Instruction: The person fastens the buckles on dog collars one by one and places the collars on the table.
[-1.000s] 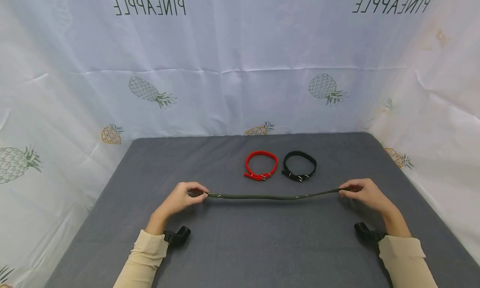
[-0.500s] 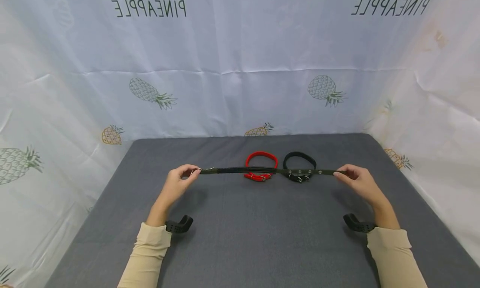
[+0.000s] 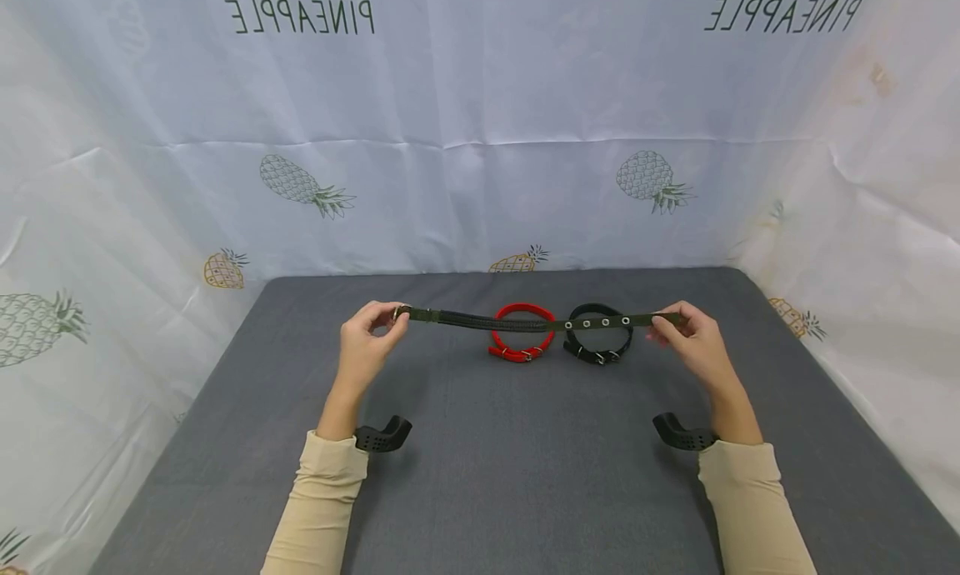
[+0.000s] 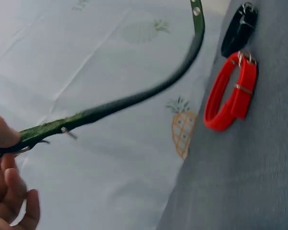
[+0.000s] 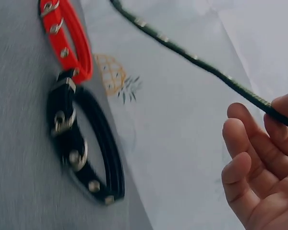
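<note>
The red collar (image 3: 516,356) lies looped on the grey counter (image 3: 525,467), a black collar (image 3: 588,355) just right of it; higher than the red collar, crossing it in the head view, I hold a green strap (image 3: 491,322); left of the red collar my left hand (image 3: 364,339) pinches the metal-fitted end; right of it my right hand (image 3: 697,343) pinches the eyeleted end.

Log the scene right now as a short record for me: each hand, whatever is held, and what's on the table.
left hand: pinches the end of the green strap with metal fittings
right hand: pinches its other end, past the eyelets
green strap: unfastened, spanning between the hands, raised off the table
red collar: fastened loop, on the table
black collar: fastened loop, on the table, just right of the red collar
table: gray surface
</note>
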